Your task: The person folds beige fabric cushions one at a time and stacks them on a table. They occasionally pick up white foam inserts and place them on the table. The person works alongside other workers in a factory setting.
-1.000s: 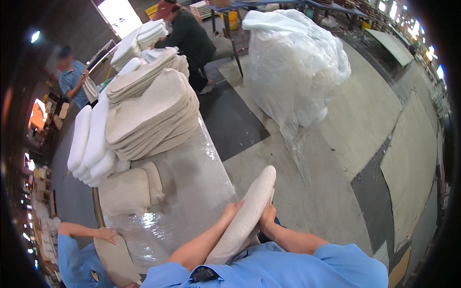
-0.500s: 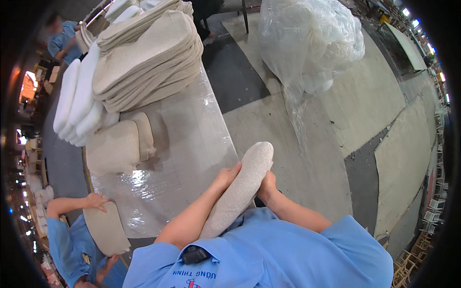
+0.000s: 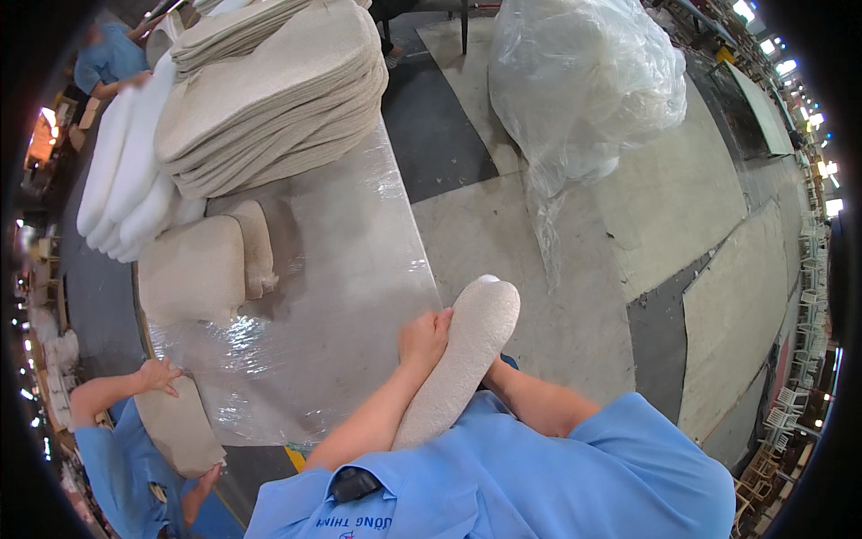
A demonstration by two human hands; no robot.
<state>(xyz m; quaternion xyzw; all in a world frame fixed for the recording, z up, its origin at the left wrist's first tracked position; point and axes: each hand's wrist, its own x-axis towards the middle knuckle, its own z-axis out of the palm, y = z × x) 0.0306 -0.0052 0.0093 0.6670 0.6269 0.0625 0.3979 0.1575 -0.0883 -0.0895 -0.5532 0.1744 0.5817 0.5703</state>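
Observation:
A long, rounded cushion [image 3: 462, 359] in beige nubby fabric stands slanted against my body, a bit of white padding showing at its top end. Along its left edge, my left hand [image 3: 424, 341] is closed with the fingers at the fabric. My right hand [image 3: 494, 370] grips it from the right, its fingers mostly hidden behind the cushion. To the left on the plastic-covered table [image 3: 332, 359] lie two smaller beige cushion pieces [image 3: 193, 269], one partly over the other.
Stacked beige cushion covers [image 3: 269, 90] stand at the table's far end, with white foam pads [image 3: 135, 162] beside them. A co-worker [image 3: 126, 458] at the lower left holds a beige piece; another person [image 3: 108, 58] is farther back. Beyond the table, a large clear plastic bag [image 3: 584, 99] rests on the floor.
The cushion has turned so more of its broad face shows, and white padding appears at its top. My left hand shifted slightly down its edge; my right hand went lower behind it.

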